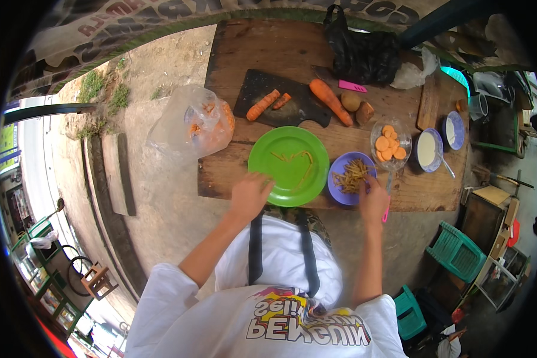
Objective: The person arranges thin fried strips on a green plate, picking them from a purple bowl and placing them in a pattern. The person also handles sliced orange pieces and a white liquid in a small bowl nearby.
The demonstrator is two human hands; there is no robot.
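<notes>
A round green plate (277, 143) sits at the near edge of the wooden table. Thin brown food strips (305, 157) lie on it in a bent, broken line. My left hand (249, 194) is at the plate's left rim, its fingers curled over the edge. To the right stands a purple bowl (338, 196) heaped with more short brown strips (352, 175). My right hand (374, 201) reaches over the bowl's right rim, fingertips among the strips; whether they pinch one is hidden. Beside it, a glass bowl (376, 129) contains orange carrot slices (388, 143).
Carrot pieces (263, 105) lie on a black cutting board (295, 109); a whole carrot (331, 102) is beside it. A plastic bag (174, 121) hangs over the left edge. At right stand bowls of white liquid (426, 150). A pink handle (386, 209) juts past the table's front edge.
</notes>
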